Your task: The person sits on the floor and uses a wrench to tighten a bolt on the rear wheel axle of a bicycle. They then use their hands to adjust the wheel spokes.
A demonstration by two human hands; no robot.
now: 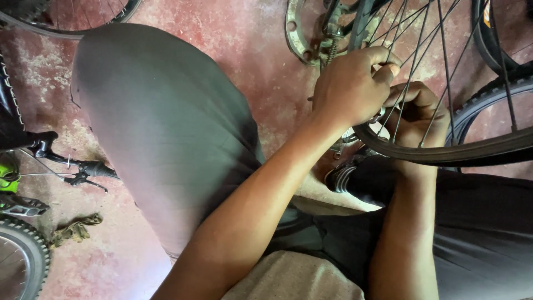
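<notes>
A bicycle wheel with a dark rim (pixel 444 153) and thin spokes (pixel 413 50) stands in front of my knees. My left hand (pixel 350 89) reaches over the rim, thumb and fingers pinched on a spoke. Just beyond it, my right hand (pixel 419 111) is curled into a fist among the spokes inside the rim. A small shiny metal piece (pixel 380 117) shows between the two hands; what the right fingers grip is hidden. My left knee in grey trousers (pixel 166 122) fills the middle of the view.
A toothed metal ring (pixel 294 33) and a sprung bicycle part (pixel 331 41) lie on the red concrete floor behind the wheel. A knobby tyre (pixel 488 97) stands at the right. At the left are a handlebar with brake lever (pixel 83 169), a pedal (pixel 22 205), another tyre (pixel 28 250) and a rag (pixel 75 229).
</notes>
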